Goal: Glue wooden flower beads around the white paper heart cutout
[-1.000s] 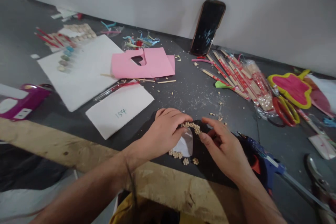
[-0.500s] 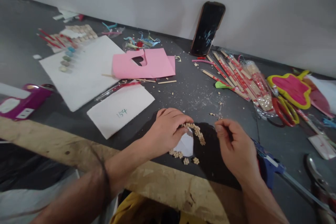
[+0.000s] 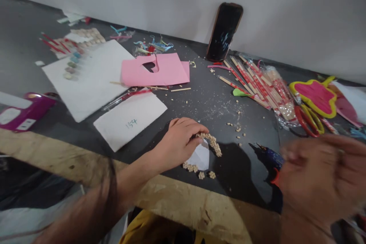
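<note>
My left hand (image 3: pixel 183 137) pinches one end of a curved strip of small beige flower-shaped pieces (image 3: pixel 214 144), apparently made of wood. Beneath the strip lies a piece of white paper (image 3: pixel 201 156), partly covered by my fingers. A short row of similar flowers (image 3: pixel 190 167) touches the paper's lower edge, and two loose flowers (image 3: pixel 206 175) lie close by. My right hand (image 3: pixel 320 175), smeared by motion, is over the table's right side, and its fingers cannot be made out. Left of it, a blue glue gun (image 3: pixel 273 157) with an orange trigger shows, partly covered by that hand.
Tiny stick offcuts (image 3: pixel 238 130) scatter beyond my hands. A phone (image 3: pixel 225 31) leans on the wall. Wrapped wooden sticks (image 3: pixel 254 80) and scissors (image 3: pixel 310 122) lie right; pink paper (image 3: pixel 168 70), white sheets (image 3: pixel 131 120) and a purple tool (image 3: pixel 28 110) lie left.
My right hand has moved right, away from the flower strip and over the glue gun, uncovering the gun's nozzle. My left hand still holds the strip in about the same place.
</note>
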Demonstrator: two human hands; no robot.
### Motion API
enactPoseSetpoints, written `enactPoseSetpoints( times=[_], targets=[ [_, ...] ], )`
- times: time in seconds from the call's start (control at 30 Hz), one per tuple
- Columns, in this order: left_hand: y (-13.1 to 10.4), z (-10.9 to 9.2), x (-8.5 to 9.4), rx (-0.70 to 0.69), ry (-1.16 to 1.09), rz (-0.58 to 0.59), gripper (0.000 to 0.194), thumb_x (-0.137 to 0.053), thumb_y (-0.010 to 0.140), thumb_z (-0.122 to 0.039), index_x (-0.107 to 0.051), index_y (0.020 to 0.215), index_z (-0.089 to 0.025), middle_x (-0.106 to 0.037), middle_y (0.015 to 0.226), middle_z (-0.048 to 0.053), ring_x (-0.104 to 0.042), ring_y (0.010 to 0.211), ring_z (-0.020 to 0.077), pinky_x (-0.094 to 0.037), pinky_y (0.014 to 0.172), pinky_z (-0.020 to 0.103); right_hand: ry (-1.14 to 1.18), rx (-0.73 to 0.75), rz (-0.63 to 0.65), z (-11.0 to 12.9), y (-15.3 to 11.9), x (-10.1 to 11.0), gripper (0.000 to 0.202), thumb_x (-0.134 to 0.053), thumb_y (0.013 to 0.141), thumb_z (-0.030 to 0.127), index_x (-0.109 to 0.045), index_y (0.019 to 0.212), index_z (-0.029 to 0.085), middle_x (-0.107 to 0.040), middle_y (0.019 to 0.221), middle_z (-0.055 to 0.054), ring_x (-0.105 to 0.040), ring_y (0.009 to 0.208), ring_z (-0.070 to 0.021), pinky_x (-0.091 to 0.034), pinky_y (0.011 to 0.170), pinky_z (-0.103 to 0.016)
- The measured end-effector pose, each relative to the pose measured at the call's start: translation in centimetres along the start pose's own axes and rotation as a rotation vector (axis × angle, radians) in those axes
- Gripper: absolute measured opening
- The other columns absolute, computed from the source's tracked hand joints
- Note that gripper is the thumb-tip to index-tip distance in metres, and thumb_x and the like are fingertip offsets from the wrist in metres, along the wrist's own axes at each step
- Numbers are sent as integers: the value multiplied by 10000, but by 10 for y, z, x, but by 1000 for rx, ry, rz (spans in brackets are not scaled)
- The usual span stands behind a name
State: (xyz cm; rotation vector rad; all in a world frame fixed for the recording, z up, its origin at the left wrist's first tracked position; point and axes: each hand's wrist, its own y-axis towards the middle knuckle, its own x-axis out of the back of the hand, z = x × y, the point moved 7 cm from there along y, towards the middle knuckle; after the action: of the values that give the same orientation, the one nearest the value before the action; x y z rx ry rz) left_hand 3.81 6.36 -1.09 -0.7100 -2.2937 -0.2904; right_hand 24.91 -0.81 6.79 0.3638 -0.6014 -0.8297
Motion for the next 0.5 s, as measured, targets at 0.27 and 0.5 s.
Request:
enactPoseSetpoints(
  times=[0.27, 0.5],
  targets=[
    [0, 1, 5, 31, -60, -22, 205, -541, 874, -165, -611, 1044, -256, -669, 1072, -5, -565, 1060, 188, -375, 945, 402, -221, 52, 935, -35, -48, -64, 288, -475, 897, 354, -610, 1116, 224, -682, 982, -66, -634, 701, -147, -506, 630, -284],
    [1, 2, 6, 31, -65, -39, 218, -557, 855, -149, -622, 1031, -259, -673, 1062, -5, -577, 1049, 189, -389, 945, 401, -225, 31, 1007, -34, -57, -74, 241, -452, 911, 332, -655, 988, 227, -693, 827, -26, -623, 637, -142, -481, 591, -272]
  ],
)
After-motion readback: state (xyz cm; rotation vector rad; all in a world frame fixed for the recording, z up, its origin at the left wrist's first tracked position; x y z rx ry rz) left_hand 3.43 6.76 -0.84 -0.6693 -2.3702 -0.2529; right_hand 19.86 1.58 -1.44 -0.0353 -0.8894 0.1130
